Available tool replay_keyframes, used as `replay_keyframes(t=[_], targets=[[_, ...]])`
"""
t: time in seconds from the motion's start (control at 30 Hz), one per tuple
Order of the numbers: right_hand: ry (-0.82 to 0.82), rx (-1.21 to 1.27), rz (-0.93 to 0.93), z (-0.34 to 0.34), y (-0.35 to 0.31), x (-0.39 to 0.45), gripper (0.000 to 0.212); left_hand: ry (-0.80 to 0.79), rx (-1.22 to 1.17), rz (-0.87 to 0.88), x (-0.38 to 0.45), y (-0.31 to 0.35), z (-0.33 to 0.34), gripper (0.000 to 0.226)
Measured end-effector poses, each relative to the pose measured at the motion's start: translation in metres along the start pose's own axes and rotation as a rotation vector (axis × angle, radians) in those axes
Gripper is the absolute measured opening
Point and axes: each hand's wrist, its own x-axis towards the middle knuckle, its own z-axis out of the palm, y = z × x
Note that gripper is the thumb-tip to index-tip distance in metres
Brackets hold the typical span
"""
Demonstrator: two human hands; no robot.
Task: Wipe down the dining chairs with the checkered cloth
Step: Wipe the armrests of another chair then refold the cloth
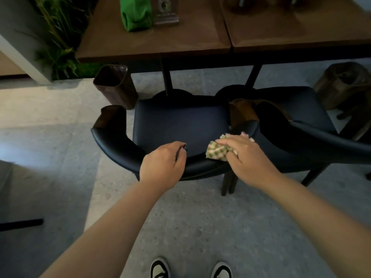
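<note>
A dark blue dining chair (180,125) with a curved padded backrest stands in front of me, facing the table. My left hand (163,162) grips the top of its backrest near the middle. My right hand (240,155) presses a bunched green-and-cream checkered cloth (215,150) onto the backrest's right part. A second dark blue chair (297,109) stands close on the right, its wooden arm tip touching the first chair's side.
A brown wooden table (160,37) is beyond the chairs, bearing a green pouch (135,14) and a small stand (166,12). A brown bin (114,85) sits on the floor left of the chair, a wooden stump stool (345,83) far right. Plants (60,37) fill the upper left. My shoes are below.
</note>
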Motion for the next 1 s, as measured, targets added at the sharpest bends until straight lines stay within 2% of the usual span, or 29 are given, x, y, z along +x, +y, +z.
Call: replay_keyframes(t=[0.07, 0.13, 0.2, 0.27, 0.33, 0.4, 0.5, 0.6, 0.67, 0.73, 0.8, 1.0], targets=[[-0.01, 0.025, 0.07, 0.003, -0.018, 0.001, 0.04, 0.093, -0.208, -0.089, 0.002, -0.015, -0.01, 0.032], [0.018, 0.148, 0.139, 0.011, -0.042, 0.011, 0.036, 0.217, -0.24, -0.165, 0.01, -0.043, -0.023, 0.034], [0.018, 0.302, 0.191, 0.03, -0.074, 0.029, 0.031, 0.284, -0.299, -0.34, 0.021, -0.085, -0.041, 0.04], [-0.012, 0.41, 0.232, 0.063, -0.107, 0.049, 0.028, 0.28, -0.459, -0.583, 0.037, -0.131, -0.056, 0.044], [-0.022, 0.415, 0.256, 0.097, -0.142, 0.072, 0.027, 0.226, -0.677, -0.842, 0.051, -0.168, -0.069, 0.048], [0.003, 0.411, 0.293, 0.124, -0.175, 0.098, 0.029, 0.16, -0.872, -0.981, 0.059, -0.192, -0.075, 0.048], [0.045, 0.433, 0.28, 0.152, -0.217, 0.133, 0.031, 0.078, -1.106, -1.039, 0.074, -0.204, -0.078, 0.051], [-0.082, 0.166, 0.25, 0.176, -0.24, 0.148, 0.029, 0.048, -1.299, -1.117, 0.094, -0.195, -0.083, 0.045], [-0.141, 0.023, 0.228, 0.181, -0.241, 0.148, 0.032, -0.005, -1.344, -1.147, 0.102, -0.185, -0.082, 0.044], [-0.155, 0.041, 0.179, 0.18, -0.235, 0.148, 0.033, -0.016, -1.324, -1.182, 0.103, -0.176, -0.078, 0.044], [-0.167, 0.132, 0.185, 0.176, -0.225, 0.152, 0.029, 0.046, -1.249, -1.229, 0.101, -0.166, -0.075, 0.04], [-0.453, 0.16, 0.456, 0.183, -0.173, 0.201, 0.029, 0.232, -0.94, -1.096, 0.097, -0.155, -0.062, 0.022]])
